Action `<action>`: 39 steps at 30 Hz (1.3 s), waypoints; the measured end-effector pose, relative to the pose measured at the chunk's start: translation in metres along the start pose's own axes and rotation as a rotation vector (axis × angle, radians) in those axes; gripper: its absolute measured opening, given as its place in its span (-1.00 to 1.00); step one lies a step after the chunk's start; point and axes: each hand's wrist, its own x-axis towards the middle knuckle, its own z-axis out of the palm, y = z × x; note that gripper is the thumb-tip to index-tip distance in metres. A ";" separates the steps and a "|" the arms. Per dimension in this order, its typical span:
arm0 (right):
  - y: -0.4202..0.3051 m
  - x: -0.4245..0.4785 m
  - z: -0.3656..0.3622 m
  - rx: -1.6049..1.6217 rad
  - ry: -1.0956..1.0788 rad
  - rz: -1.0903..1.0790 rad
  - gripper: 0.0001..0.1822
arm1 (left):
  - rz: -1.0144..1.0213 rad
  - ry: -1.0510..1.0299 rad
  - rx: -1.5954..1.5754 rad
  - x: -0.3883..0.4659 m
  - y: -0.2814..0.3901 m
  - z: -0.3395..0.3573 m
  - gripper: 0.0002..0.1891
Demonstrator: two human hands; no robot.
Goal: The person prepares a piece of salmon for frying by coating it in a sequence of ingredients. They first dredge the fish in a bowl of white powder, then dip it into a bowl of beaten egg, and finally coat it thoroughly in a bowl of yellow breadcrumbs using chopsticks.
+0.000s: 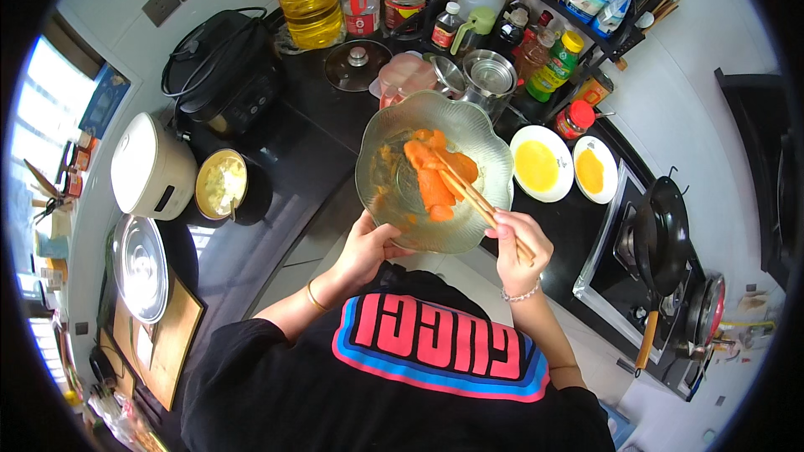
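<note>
My left hand (366, 248) grips the near left rim of a large scalloped glass bowl (433, 242), held up in front of my chest and tilted. Inside it lies a soft orange mass (436, 191), gathered in the middle, with orange smears on the glass to its left. A pair of wooden chopsticks (477, 201) is pinched in my right hand (522, 245). Their tips are in the orange mass. Beyond the bowl's right rim stand a white dish of yellow liquid (537, 166) and a smaller dish of orange-yellow liquid (590, 171).
A wok (662, 232) sits on the gas stove at right. At left are a white rice cooker (154, 166), a pot of pale food (221, 183), a glass lid (141, 267) and a cutting board (176, 339). Oil and sauce bottles (556, 66) line the back beside a black multicooker (226, 69).
</note>
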 end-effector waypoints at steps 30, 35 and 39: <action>0.005 0.044 0.025 0.735 0.421 0.610 -0.65 | 0.213 0.265 -0.148 0.004 -0.013 -0.100 -0.48; -0.002 0.055 0.034 0.787 0.417 0.636 -0.66 | 0.191 0.291 -0.168 0.009 -0.019 -0.108 -0.48; -0.005 0.059 0.034 0.827 0.423 0.632 -0.65 | 0.214 0.305 -0.190 0.018 -0.022 -0.119 -0.51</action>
